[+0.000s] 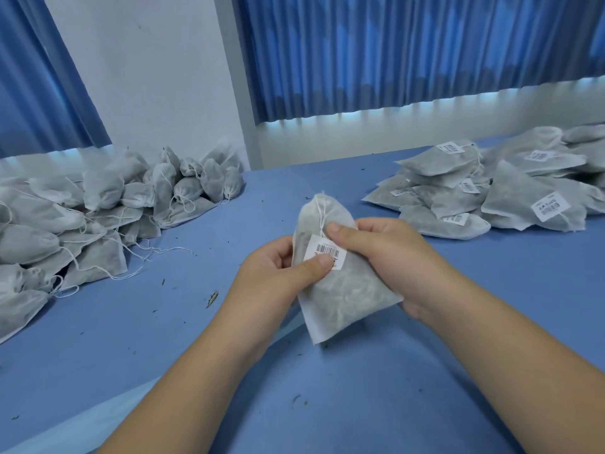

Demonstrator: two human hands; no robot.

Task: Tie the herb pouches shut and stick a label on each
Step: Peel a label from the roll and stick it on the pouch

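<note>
I see the pouch [347, 290] held over mid-table [360, 388], neck tied. Left hand [278, 270] curls round its edge, thumb pressing the label [324, 252]. Right hand [386, 253] grips the other side, thumb on the label's corner, likely smoothing it. Unlabelled pile [98, 208] left, labelled pile [491, 191] right.

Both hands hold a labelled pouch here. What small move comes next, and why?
Probably smooth the label flat with both thumbs: the left hand and right hand grip the pouch, tied at its top, and each thumb rests on the label's edge.
</note>
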